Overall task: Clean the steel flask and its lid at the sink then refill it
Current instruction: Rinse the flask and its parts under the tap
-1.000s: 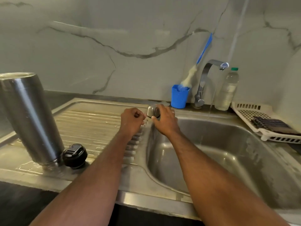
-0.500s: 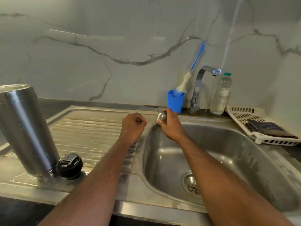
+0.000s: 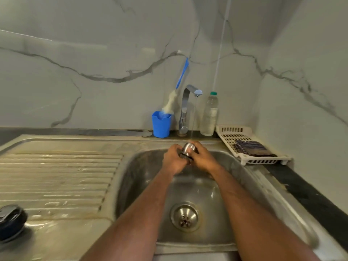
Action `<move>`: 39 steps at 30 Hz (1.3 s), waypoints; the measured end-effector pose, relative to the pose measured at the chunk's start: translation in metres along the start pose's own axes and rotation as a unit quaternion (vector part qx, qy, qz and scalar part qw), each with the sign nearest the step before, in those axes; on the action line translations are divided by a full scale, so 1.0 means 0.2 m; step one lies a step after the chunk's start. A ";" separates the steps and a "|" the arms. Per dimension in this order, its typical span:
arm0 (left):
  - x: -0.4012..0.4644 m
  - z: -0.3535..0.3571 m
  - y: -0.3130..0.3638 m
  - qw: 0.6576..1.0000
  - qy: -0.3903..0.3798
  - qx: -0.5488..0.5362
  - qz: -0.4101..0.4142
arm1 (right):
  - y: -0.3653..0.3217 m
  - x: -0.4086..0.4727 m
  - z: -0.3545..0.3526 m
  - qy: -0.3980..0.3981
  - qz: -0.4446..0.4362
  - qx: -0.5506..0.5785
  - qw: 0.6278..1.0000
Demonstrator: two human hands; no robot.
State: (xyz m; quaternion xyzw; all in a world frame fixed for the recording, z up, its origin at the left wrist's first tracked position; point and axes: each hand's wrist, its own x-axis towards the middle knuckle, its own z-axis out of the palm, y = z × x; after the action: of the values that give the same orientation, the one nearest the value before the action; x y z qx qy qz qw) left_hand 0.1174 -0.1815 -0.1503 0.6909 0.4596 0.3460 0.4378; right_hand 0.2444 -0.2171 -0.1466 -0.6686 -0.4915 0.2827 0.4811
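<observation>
1. While water runs in a thin stream from the tap [image 3: 195, 92], I hold the steel lid [image 3: 188, 149] under it with both hands, above the sink basin [image 3: 235, 185] near its 12 o'clock rim.
2. My left hand [image 3: 174, 161] curls round the lid from the 9 o'clock side, fingers wrapped on its lower dark part.
3. My right hand [image 3: 202, 159] grips it from the 3 o'clock side, fingers bent round the shiny dome; so both hands are closed on the same piece, touching each other below it.
4. The lid sits tilted, rounded steel end up and toward the tap, dark threaded end down toward my wrists.
5. The stream meets the top of the lid and water drips off beneath my hands into the basin.
6. The drain strainer [image 3: 185, 216] lies at 6 o'clock from my hands, in the basin floor.
7. At 8 o'clock, far out on the wet ribbed drainboard [image 3: 56, 178], rests a black cap [image 3: 11, 222], cut by the picture's edge.
8. Behind the tap at 11 o'clock stands a blue cup [image 3: 161, 125] with a blue-handled brush [image 3: 180, 78] leaning in it.
9. At 1 o'clock stands a clear bottle [image 3: 210, 113] with a green top, and beside it at 2 o'clock a white tray [image 3: 233, 136] holding a folded dark cloth [image 3: 252, 147].
</observation>
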 end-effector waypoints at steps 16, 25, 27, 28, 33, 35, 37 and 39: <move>0.02 0.07 0.00 0.926 -0.068 -0.364 -0.072 | -0.07 -0.04 0.01 -0.028 -0.042 0.155 0.987; 0.04 0.06 -0.02 0.952 -0.064 -0.300 -0.005 | -0.06 0.00 0.05 0.033 0.056 0.197 0.978; 0.06 0.07 -0.05 0.962 -0.028 -0.271 0.024 | -0.05 -0.01 0.05 0.012 0.113 0.221 0.969; 0.06 0.07 -0.06 0.965 -0.017 -0.258 0.035 | -0.06 -0.02 0.04 0.005 0.120 0.225 0.967; 0.05 0.07 -0.06 0.990 0.026 -0.110 0.080 | -0.05 -0.02 0.03 0.012 0.027 0.204 0.978; 0.07 0.07 -0.07 0.993 0.039 -0.082 0.075 | -0.04 -0.02 0.04 0.025 -0.030 0.118 0.992; 0.08 0.08 -0.07 0.995 0.051 -0.064 0.063 | -0.03 -0.01 0.06 0.067 -0.107 -0.012 0.992; 0.09 0.08 -0.07 0.994 0.061 -0.066 0.063 | -0.02 0.01 0.08 0.093 -0.155 -0.074 0.981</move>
State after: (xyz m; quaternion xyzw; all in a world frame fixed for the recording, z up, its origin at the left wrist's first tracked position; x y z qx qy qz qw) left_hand 0.1323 -0.1671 -0.1677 0.6656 0.4175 0.4439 0.4308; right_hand 0.2287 -0.2092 -0.1485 -0.6411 -0.5621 0.1044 0.5119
